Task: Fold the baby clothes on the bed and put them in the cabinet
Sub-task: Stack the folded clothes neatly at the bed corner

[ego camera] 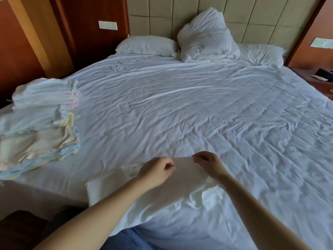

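A white baby garment (183, 179) lies at the near edge of the bed (180, 109), its lower part crumpled toward me. My left hand (156, 170) pinches its top edge on the left, and my right hand (207, 163) pinches the same edge on the right, lifting it slightly. On the bed's left side lie folded baby clothes: a white stack (45, 92) at the back, a pale blue pile (32, 120) in the middle, and a cream, yellow and blue stack (36, 150) nearest me. No cabinet is in view.
Two pillows (147, 46) and a bunched white duvet (205, 35) sit against the padded headboard. A bedside table (320, 78) with small items stands at the right. Wooden wall panels (36, 33) rise on the left. A dark stool (23, 228) is by my left arm.
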A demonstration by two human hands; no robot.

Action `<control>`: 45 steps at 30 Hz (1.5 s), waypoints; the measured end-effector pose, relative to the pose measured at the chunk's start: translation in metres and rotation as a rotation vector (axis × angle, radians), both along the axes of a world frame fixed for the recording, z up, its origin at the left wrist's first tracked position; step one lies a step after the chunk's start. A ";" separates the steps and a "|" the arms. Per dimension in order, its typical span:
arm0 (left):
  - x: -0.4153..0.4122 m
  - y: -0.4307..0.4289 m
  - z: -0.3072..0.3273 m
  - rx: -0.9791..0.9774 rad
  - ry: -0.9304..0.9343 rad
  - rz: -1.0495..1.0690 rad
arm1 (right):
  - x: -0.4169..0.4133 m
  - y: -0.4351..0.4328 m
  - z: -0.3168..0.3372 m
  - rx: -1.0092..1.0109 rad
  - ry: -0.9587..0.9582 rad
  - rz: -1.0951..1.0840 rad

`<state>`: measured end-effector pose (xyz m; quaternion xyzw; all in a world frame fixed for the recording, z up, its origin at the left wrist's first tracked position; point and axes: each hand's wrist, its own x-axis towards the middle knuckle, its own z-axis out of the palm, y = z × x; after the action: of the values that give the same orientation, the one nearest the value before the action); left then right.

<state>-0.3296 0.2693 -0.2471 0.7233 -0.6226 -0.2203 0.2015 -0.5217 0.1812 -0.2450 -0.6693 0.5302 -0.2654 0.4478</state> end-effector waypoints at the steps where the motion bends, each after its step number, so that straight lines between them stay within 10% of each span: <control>1: -0.006 -0.004 -0.008 0.034 0.041 0.011 | -0.001 -0.001 -0.002 0.000 -0.017 -0.003; 9: -0.028 -0.025 -0.026 0.173 0.173 0.137 | -0.006 -0.003 -0.005 0.102 -0.217 -0.052; 19: -0.041 -0.023 -0.012 0.289 0.848 0.388 | -0.007 -0.003 -0.007 0.133 -0.320 -0.021; 30: -0.015 -0.016 0.022 -0.042 0.812 0.303 | -0.003 0.000 0.022 0.083 -0.287 0.063; 45: 0.013 0.000 0.068 -0.194 0.778 0.267 | 0.045 0.013 0.058 -0.535 0.031 0.307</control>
<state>-0.3161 0.2696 -0.1787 0.6379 -0.4189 -0.3894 0.5157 -0.4764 0.1945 -0.1867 -0.8397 0.3410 -0.3146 0.2823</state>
